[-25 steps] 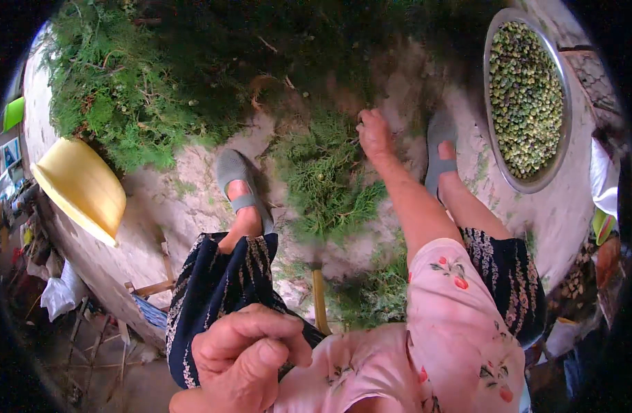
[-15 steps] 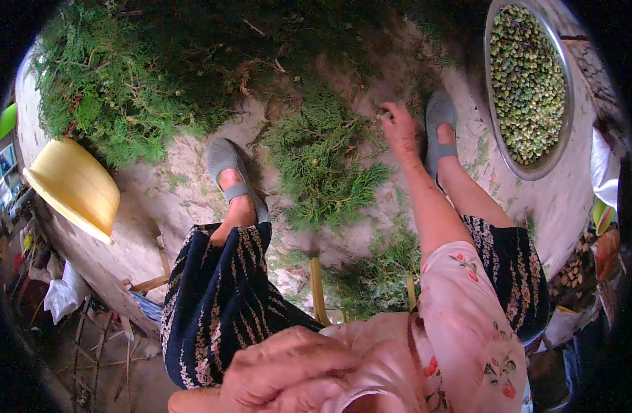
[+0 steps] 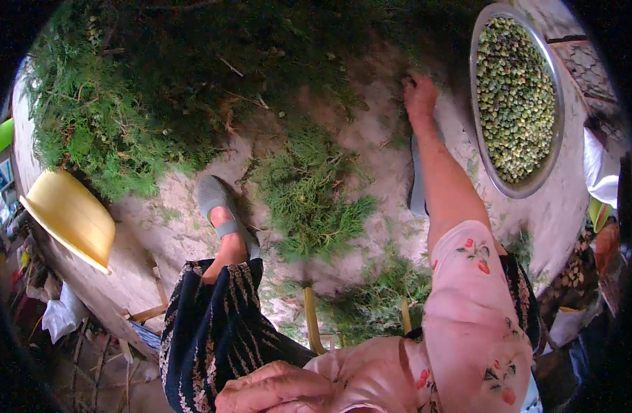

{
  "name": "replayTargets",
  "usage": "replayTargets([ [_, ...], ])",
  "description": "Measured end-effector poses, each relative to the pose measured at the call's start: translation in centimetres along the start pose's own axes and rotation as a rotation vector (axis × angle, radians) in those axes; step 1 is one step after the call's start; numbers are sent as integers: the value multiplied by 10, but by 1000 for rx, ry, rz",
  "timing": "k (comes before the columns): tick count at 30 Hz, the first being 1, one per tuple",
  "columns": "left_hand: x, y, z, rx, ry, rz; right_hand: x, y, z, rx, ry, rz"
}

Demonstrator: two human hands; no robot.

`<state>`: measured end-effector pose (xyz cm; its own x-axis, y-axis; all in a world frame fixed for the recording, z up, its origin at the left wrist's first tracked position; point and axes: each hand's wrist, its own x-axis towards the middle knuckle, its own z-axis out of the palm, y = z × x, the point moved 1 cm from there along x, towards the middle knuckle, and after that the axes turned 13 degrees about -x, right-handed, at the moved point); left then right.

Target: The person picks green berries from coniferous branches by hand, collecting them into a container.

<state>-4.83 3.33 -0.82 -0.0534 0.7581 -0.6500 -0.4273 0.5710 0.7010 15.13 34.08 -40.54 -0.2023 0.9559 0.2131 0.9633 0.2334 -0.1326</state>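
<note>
- Right hand (image 3: 420, 95) — reached far forward at full arm's length, knuckles up, fingers curled down onto the ground at the near edge of the big green heap (image 3: 130, 103); grip partly closed, though whether any sprig is caught in it cannot be told.
- Left hand (image 3: 278, 391) — drawn in close against the body at the lower edge, loosely fisted, nothing visible in its grip.
- Loose bunch of cut sprigs (image 3: 309, 196) — lying on the ground between the two feet, down-left of the right hand and nearer that hand than the left; long axis running roughly away from the body.
- Round metal tray (image 3: 482, 148) of small green-yellow berries — just right of the right hand (rim near the forearm, not touching).
- Count: two hands, one tray, one yellow basin (image 3: 68, 217) tipped at left, two grey shoes (image 3: 216, 199), one large heap plus smaller scattered bunches.
</note>
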Motion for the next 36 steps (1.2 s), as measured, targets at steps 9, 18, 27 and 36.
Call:
replayTargets([
  [9,14,0,-4,-184,-78,-95,3,-35,-86,312,19,-170],
  [18,-8,5,-6,-141,25,-5,50,-36,-163,-261,763,-239],
  [27,2,5,-14,-149,-102,25,61,-55,16,-154,-188,-503],
  [36,-8,-16,-14,-444,-71,195,34,-67,16,158,-49,-229],
])
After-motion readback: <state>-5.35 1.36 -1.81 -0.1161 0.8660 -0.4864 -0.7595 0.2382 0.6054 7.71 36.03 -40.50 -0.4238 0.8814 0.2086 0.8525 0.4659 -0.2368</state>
